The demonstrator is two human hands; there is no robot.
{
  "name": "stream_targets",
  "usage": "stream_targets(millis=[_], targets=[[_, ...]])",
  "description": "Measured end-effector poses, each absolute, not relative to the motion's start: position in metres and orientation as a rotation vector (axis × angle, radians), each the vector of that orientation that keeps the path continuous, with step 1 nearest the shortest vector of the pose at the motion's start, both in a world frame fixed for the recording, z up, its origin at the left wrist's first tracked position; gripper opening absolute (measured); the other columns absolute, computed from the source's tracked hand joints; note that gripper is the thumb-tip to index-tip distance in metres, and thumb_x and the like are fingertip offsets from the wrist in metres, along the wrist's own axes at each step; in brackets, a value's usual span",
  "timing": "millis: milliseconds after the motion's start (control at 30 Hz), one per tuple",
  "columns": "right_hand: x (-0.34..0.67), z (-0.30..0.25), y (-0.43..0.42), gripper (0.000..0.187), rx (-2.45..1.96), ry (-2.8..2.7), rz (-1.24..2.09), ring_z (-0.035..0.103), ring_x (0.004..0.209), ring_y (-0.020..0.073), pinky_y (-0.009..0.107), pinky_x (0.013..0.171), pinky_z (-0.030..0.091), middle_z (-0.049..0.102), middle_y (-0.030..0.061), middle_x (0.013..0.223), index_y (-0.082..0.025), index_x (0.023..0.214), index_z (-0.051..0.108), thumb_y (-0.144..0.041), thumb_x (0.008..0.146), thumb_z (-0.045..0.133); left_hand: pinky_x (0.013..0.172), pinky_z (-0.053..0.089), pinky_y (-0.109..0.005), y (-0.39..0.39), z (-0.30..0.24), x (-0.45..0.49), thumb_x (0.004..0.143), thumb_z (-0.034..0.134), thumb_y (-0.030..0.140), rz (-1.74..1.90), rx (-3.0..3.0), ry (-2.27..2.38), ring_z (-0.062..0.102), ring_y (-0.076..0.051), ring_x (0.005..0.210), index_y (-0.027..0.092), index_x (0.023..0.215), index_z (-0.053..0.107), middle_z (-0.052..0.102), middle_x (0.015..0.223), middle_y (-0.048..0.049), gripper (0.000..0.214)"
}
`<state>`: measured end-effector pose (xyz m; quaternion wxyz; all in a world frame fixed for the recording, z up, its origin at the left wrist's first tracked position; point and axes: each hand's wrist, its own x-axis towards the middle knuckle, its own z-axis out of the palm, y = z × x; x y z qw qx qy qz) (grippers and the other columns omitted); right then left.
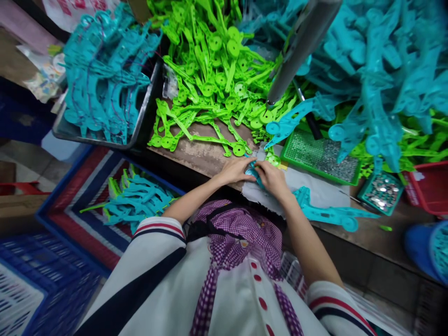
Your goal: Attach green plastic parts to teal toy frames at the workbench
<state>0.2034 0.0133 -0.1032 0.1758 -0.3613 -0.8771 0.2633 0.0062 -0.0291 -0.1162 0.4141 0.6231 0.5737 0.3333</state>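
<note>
My left hand and my right hand come together at the table's front edge, fingers closed round a small part of a blue plastic piece. Most of that piece is hidden by the fingers. Just behind the hands lies a lime-green plastic piece. To the right of my right wrist, another blue plastic piece rests on the table, partly over a whitish sheet.
A big heap of green plastic pieces covers the table's back, with blue pieces piled right. A grey pole slants down above. Small metal parts fill a green tray and a teal box. Left stands a tray of blue pieces.
</note>
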Motion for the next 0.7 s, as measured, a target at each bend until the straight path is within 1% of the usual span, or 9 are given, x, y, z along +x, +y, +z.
stream_targets(millis=[100,200,333,400,433,467,533,600,700], targets=[[0.205,-0.111,0.013,0.028,-1.025,-2.386,0.799,0.064,0.094,0.0239,0.036,0.079,0.049,0.07,0.01,0.106,-0.022,0.11,0.065,-0.039,0.1,0.044,0.103,0.043,-0.041,-0.027,-0.113,0.005,0.063,0.09,0.042,0.847,1.563,1.423,0.063,-0.032,0.112,0.026,0.128,0.068,0.071,0.118,-0.0091,0.07],[0.205,-0.118,0.016,0.03,-1.042,-2.242,0.873,0.064,0.093,0.0233,0.038,0.083,0.05,0.071,0.0096,0.105,-0.022,0.106,0.066,-0.043,0.099,0.046,0.101,0.044,-0.044,-0.023,-0.11,0.004,0.062,0.09,0.044,0.806,1.562,1.42,0.064,-0.033,0.109,0.025,0.128,0.068,0.072,0.112,-0.0091,0.072],[0.205,-0.119,0.022,0.035,-1.021,-2.17,0.947,0.064,0.089,0.0225,0.04,0.086,0.052,0.072,0.0093,0.102,-0.022,0.102,0.068,-0.05,0.096,0.049,0.104,0.042,-0.045,-0.022,-0.108,0.006,0.055,0.093,0.037,0.869,1.508,1.384,0.063,-0.033,0.114,0.024,0.122,0.07,0.071,0.115,-0.01,0.072],[0.208,-0.112,0.02,0.037,-0.982,-2.174,0.968,0.064,0.087,0.0221,0.04,0.085,0.052,0.071,0.0092,0.102,-0.022,0.107,0.068,-0.052,0.095,0.052,0.105,0.041,-0.044,-0.027,-0.107,0.008,0.051,0.095,0.031,0.979,1.44,1.351,0.061,-0.032,0.117,0.023,0.119,0.071,0.069,0.12,-0.0111,0.073],[0.21,-0.106,0.015,0.038,-0.963,-2.171,0.962,0.063,0.087,0.0221,0.041,0.085,0.052,0.071,0.0095,0.104,-0.022,0.112,0.067,-0.052,0.095,0.054,0.104,0.043,-0.043,-0.032,-0.105,0.008,0.052,0.095,0.03,1.045,1.373,1.346,0.061,-0.031,0.116,0.022,0.117,0.071,0.069,0.12,-0.0112,0.07],[0.212,-0.1,0.008,0.04,-0.95,-2.157,0.935,0.063,0.088,0.0222,0.041,0.084,0.053,0.07,0.0101,0.107,-0.022,0.118,0.066,-0.052,0.094,0.056,0.102,0.045,-0.042,-0.038,-0.103,0.009,0.056,0.093,0.032,1.111,1.272,1.35,0.062,-0.029,0.113,0.021,0.115,0.071,0.069,0.117,-0.0107,0.063],[0.212,-0.086,-0.012,0.041,-0.969,-2.068,0.832,0.062,0.09,0.0226,0.042,0.083,0.053,0.068,0.0107,0.111,-0.023,0.125,0.063,-0.049,0.094,0.059,0.095,0.05,-0.039,-0.052,-0.095,0.011,0.073,0.084,0.038,1.216,0.977,1.331,0.065,-0.025,0.102,0.021,0.112,0.072,0.07,0.106,-0.0085,0.044],[0.206,-0.073,-0.038,0.035,-0.984,-1.975,0.769,0.062,0.09,0.0225,0.041,0.082,0.053,0.068,0.0102,0.109,-0.025,0.124,0.063,-0.044,0.095,0.06,0.091,0.053,-0.037,-0.067,-0.084,0.015,0.088,0.069,0.042,1.279,0.665,1.225,0.067,-0.022,0.097,0.022,0.111,0.071,0.07,0.1,-0.0074,0.03],[0.188,-0.063,-0.071,0.026,-0.916,-1.941,0.866,0.063,0.089,0.0224,0.041,0.082,0.054,0.068,0.0088,0.104,-0.026,0.116,0.066,-0.041,0.096,0.059,0.098,0.053,-0.037,-0.082,-0.063,0.029,0.096,0.06,0.038,1.296,0.418,1.038,0.067,-0.022,0.109,0.024,0.117,0.069,0.072,0.11,-0.0083,0.027]])
